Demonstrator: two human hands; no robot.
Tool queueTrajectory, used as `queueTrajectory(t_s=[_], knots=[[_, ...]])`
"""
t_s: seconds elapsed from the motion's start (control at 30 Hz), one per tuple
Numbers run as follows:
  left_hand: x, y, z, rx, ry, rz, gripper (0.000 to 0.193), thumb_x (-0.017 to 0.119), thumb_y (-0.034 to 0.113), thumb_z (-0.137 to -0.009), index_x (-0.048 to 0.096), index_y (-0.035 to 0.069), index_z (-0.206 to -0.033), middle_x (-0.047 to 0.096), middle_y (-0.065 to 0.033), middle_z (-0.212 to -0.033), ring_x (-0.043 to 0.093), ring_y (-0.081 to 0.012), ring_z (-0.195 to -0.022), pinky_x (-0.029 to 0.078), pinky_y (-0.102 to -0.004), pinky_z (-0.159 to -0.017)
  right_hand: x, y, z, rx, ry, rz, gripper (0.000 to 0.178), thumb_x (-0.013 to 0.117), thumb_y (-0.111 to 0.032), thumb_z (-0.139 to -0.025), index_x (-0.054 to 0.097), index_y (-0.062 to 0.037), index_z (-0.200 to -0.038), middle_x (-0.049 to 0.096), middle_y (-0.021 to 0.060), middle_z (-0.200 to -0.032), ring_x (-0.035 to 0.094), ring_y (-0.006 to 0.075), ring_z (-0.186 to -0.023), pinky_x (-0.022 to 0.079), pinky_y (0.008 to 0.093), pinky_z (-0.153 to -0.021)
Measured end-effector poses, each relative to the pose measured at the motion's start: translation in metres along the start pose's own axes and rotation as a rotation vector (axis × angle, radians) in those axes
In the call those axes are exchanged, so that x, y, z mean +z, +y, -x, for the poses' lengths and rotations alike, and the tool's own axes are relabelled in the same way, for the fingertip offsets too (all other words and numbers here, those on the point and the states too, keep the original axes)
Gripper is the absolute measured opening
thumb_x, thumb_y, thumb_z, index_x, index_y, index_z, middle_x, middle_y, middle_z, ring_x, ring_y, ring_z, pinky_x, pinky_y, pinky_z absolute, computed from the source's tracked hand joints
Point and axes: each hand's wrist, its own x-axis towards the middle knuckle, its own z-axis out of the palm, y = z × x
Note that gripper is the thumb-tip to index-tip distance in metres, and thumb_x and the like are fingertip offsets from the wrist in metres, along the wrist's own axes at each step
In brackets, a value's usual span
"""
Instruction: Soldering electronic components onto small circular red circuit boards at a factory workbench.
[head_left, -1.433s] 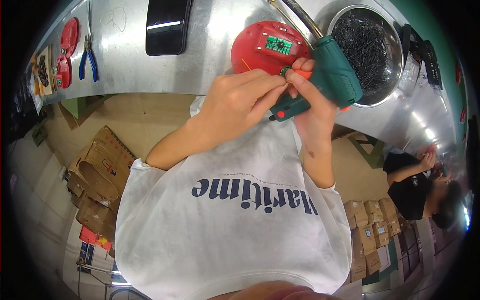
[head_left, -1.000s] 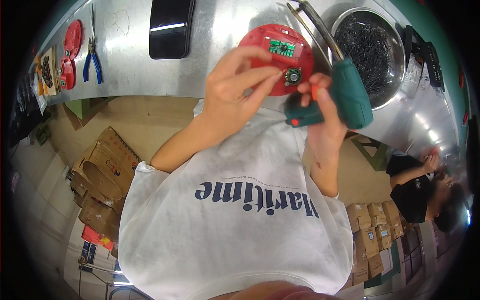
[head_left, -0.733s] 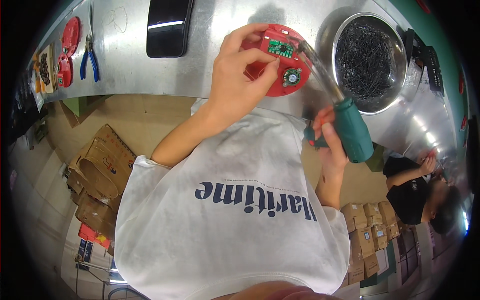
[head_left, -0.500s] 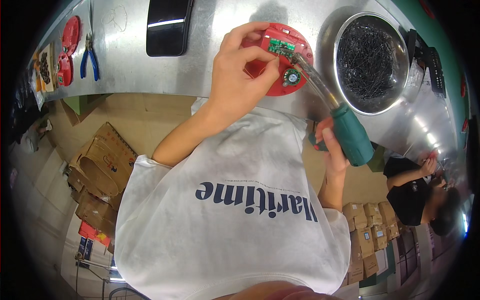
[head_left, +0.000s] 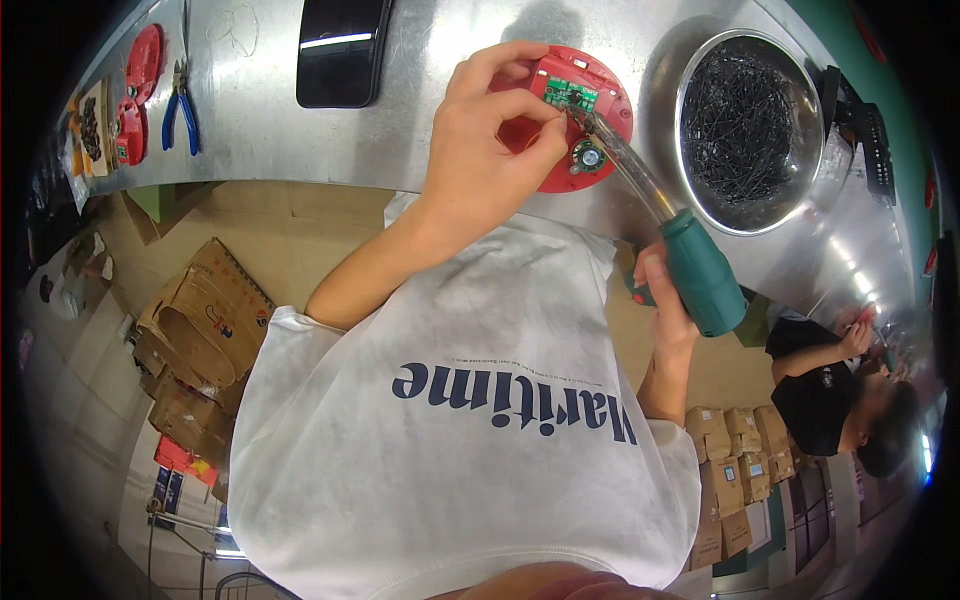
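Red round plastic housing sits flat on the shiny metal tabletop, open side up, with a small green circuit board seated in its upper part and a little round silver-rimmed component lower down. The left hand is closed down onto the housing, fingertips pinched right at the edge of the board, probably to keep the disc from sliding or spinning while the tool bears on it. The right hand is wrapped around the teal-handled electric screwdriver, held at a slant so its long bit reaches in from the lower right and lands at the board, just beside the left fingertips. From this angle, whether the tip is actually seated in a screw can't be made out.

A steel bowl full of thin dark screws or pins sits just right of the housing, within easy reach of the driver hand, which looks deliberate. A black phone lies face up farther left on the tabletop, and at the far left edge there are blue-handled pliers and a couple more red housings. Flattened cardboard boxes lie on the floor below, and another person in a black shirt works off to the right.
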Motion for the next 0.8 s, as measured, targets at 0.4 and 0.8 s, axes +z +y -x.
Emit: queueTrajectory(t_s=[0.4, 0.8], knots=[[0.0, 0.001, -0.002, -0.031, 0.0, 0.0, 0.003, 0.07, 0.003, -0.075, 0.069, 0.001, -0.076, 0.058, -0.0064, -0.121, 0.057, -0.0142, -0.096, 0.05, -0.0268, -0.078, 0.0, 0.003, 0.0, -0.098, 0.024, 0.186, 0.005, 0.057, 0.002, -0.082, 0.061, 0.0041, -0.082, 0.06, 0.0075, -0.071, 0.055, 0.0135, -0.063, 0.044, 0.0257, -0.06], [-0.002, 0.003, -0.003, -0.07, -0.021, 0.011, 0.003, 0.07, 0.004, -0.075, 0.068, 0.001, -0.075, 0.056, -0.0058, -0.121, 0.057, -0.0123, -0.093, 0.05, -0.0251, -0.072, -0.027, 0.012, 0.008, -0.14, 0.268, -0.587, 0.031, 0.055, -0.014, -0.079, 0.054, 0.0054, -0.103, 0.052, 0.0199, -0.099, 0.053, 0.0253, -0.073, 0.045, 0.0309, -0.063]])
